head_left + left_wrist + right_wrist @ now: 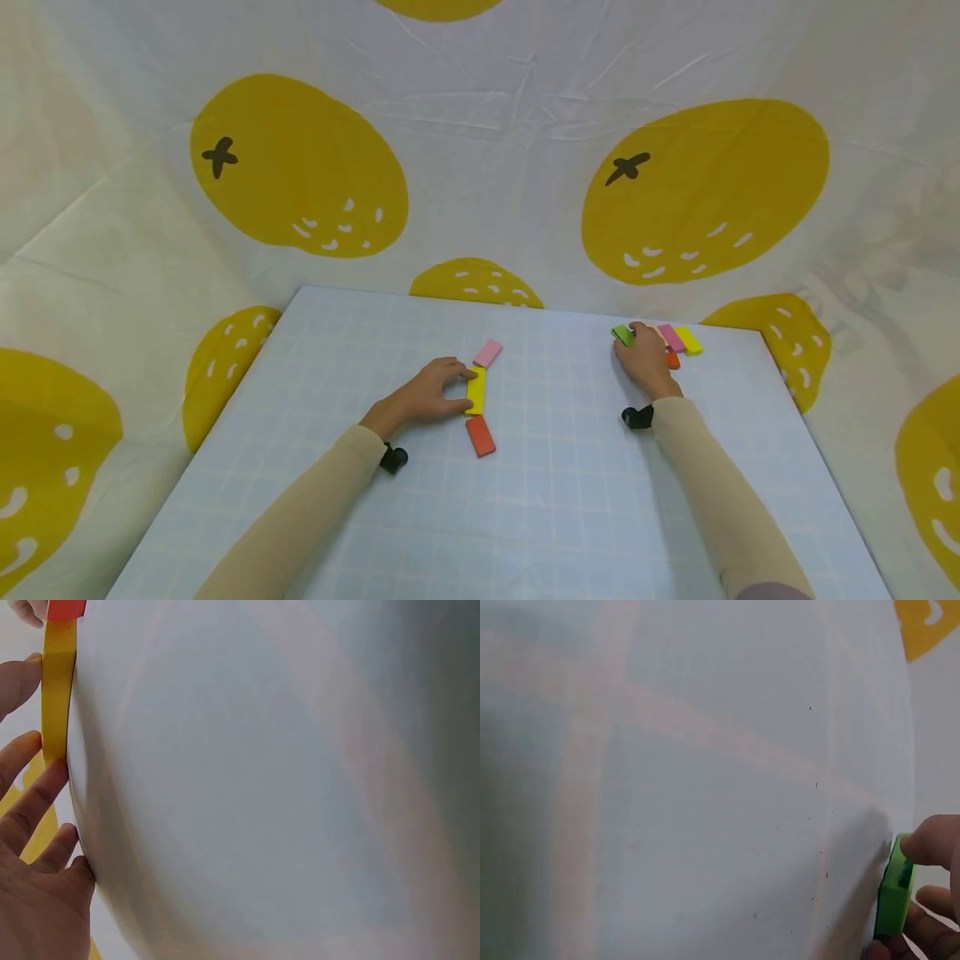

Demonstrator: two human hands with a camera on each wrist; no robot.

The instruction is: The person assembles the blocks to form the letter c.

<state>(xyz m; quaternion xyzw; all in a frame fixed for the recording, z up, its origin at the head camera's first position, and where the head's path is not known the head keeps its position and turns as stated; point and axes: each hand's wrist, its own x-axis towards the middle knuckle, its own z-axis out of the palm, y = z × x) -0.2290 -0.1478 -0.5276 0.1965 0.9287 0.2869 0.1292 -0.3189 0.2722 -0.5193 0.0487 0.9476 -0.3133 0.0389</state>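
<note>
My left hand (pixel 431 390) holds a flat yellow block (pixel 476 392) lying on the table, its thumb near one end and fingertips near the other. In the left wrist view, the thumb and fingers touch the yellow block (pixel 58 690). A pink block (pixel 488 352) lies at its far end and a red block (pixel 481 437) at its near end, each at an angle to it. At the back right, my right hand (pixel 645 360) pinches a green block (pixel 622 335). The right wrist view shows thumb and fingers on opposite sides of the green block (pixel 894 900).
Beside the right hand lie a magenta block (pixel 672 338), another yellow block (pixel 688 341) and an orange-red block (pixel 673 361), partly hidden. The pale checked table (pixel 555 517) ends at a white cloth (pixel 495 183) printed with yellow fruit, which also hangs at both sides.
</note>
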